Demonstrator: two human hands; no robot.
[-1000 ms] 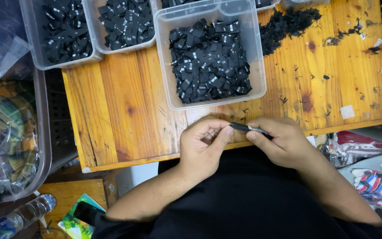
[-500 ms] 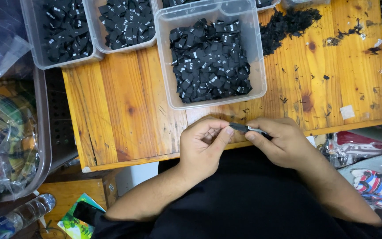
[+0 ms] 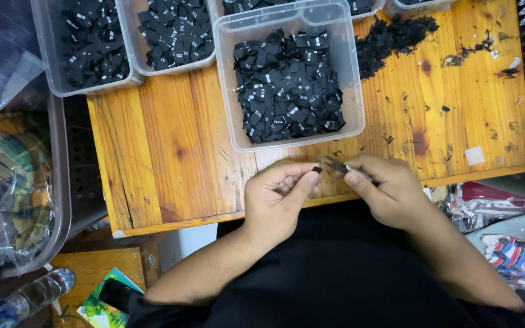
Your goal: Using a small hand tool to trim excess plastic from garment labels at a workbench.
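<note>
My left hand (image 3: 277, 194) pinches a small black fabric label (image 3: 316, 170) between thumb and fingers, just above the near edge of the wooden table (image 3: 165, 152). Facing it, my right hand (image 3: 383, 188) grips a slim metal tool (image 3: 341, 166), like small snips or tweezers, whose tip meets the label. Both hands hover close together right in front of a clear plastic tub (image 3: 347, 91) filled with several black labels (image 3: 287, 88).
Two more clear tubs of black labels (image 3: 89, 45) (image 3: 177, 33) stand at the back left. Black trimmings (image 3: 396, 36) lie piled at the back right. A large bin with bagged cloth (image 3: 7, 182) sits left; plastic packages (image 3: 499, 212) lie right; a bottle (image 3: 31, 294) is below.
</note>
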